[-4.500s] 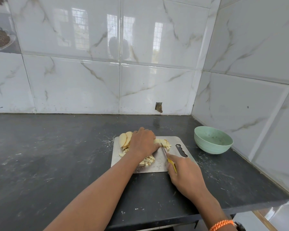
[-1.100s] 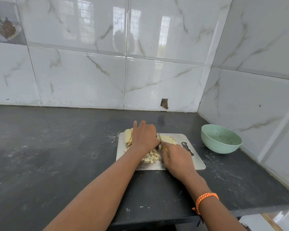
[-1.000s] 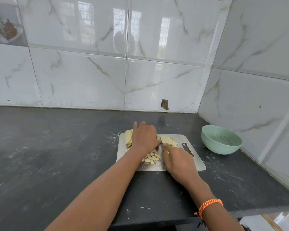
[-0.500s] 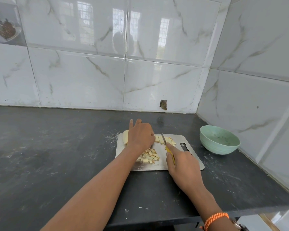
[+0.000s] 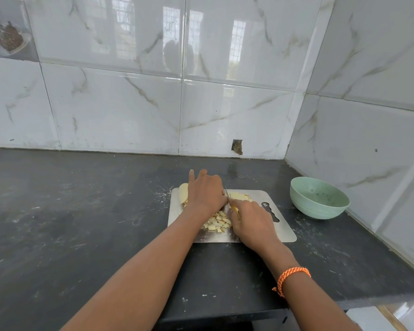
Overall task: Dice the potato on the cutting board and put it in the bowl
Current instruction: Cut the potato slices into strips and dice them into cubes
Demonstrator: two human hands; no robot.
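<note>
A steel cutting board (image 5: 282,231) lies on the dark counter. My left hand (image 5: 206,192) presses down on potato slices (image 5: 183,193) at the board's far left, two fingers pointing away; what lies under the palm is hidden. My right hand (image 5: 251,222) grips a yellow-handled knife (image 5: 228,199), its blade down against the potato right beside my left hand. A heap of small potato dice (image 5: 218,220) lies between my two wrists. More cut strips (image 5: 240,196) sit beyond the knife. The pale green bowl (image 5: 319,198) stands to the right of the board.
Tiled walls close the counter (image 5: 69,223) at the back and on the right, just behind the bowl. The counter's front edge runs below my forearms. White specks and scratches mark the dark surface left of the board.
My right hand has brought the knife down from a raised position and moved left against my left hand. The left hand stays on the potato.
</note>
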